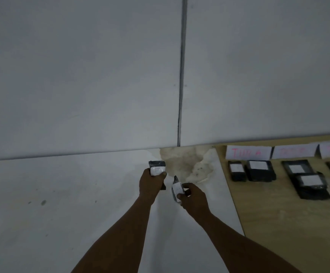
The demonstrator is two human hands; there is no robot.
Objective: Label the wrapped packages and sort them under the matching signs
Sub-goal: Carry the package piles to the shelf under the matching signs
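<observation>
My left hand [150, 184] grips a black wrapped package [157, 168] with a white label, held upright above the white table. Just to its right, my right hand [192, 196] holds a second, slimmer black package [177, 189] with a white label, tilted. On the wooden board [278, 213] at the right, several labelled black packages lie below white paper signs with pink writing [247, 152], among them one [237, 170] and a larger one [260, 170] under the first sign, and two overlapping [307, 182] under the second sign [296, 151].
The white table [61, 194] runs left and meets a grey wall. A yellowish stained patch [187, 162] lies on the table by the wall, just beyond my hands. A dark vertical seam [181, 75] divides the wall.
</observation>
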